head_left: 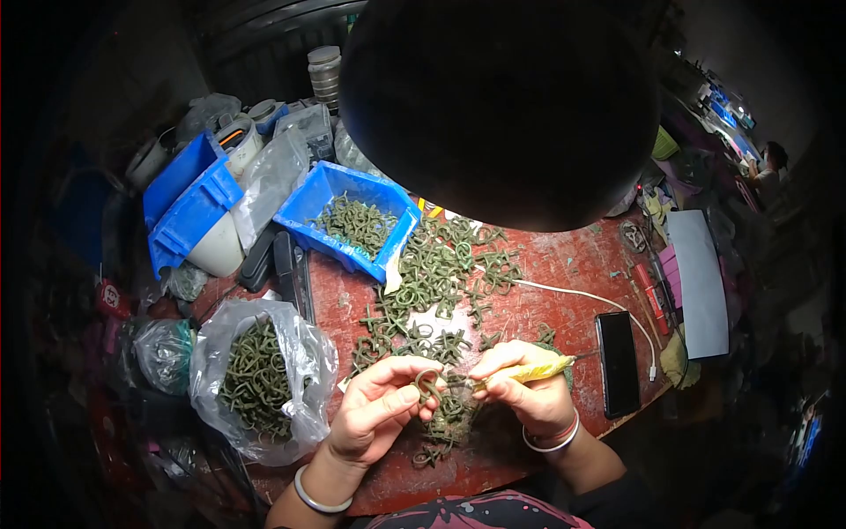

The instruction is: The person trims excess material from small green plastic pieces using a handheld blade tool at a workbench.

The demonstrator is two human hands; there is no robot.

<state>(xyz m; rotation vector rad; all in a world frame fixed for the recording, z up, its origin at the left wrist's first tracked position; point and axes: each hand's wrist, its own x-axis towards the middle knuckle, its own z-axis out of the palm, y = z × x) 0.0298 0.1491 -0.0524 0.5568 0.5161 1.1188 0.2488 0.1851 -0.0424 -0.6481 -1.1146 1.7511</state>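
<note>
My left hand (pixel 377 407) pinches a small dark green ring-shaped piece (pixel 426 383) between thumb and fingers. In my right hand (pixel 529 388) is a slim tool with a yellow wrapped handle (pixel 539 368), its tip pointing left toward the ring piece; whether they touch I cannot tell. Beneath and beyond both hands, a loose pile of similar green pieces (pixel 423 295) spreads over the worn red table (pixel 564 264). A blue bin (pixel 295 216) with more of them stands behind the pile. Left of my left hand, a clear plastic bag (pixel 304 353) holds many more.
A black phone (pixel 618 363) lies at the right, near a white cable (pixel 582 293). A large dark round shape (pixel 502 115) blocks the view at the top. Blue bins (pixel 189 203), tubs and plastic bags crowd the back left. Far right, another person (pixel 772 167) is partly visible.
</note>
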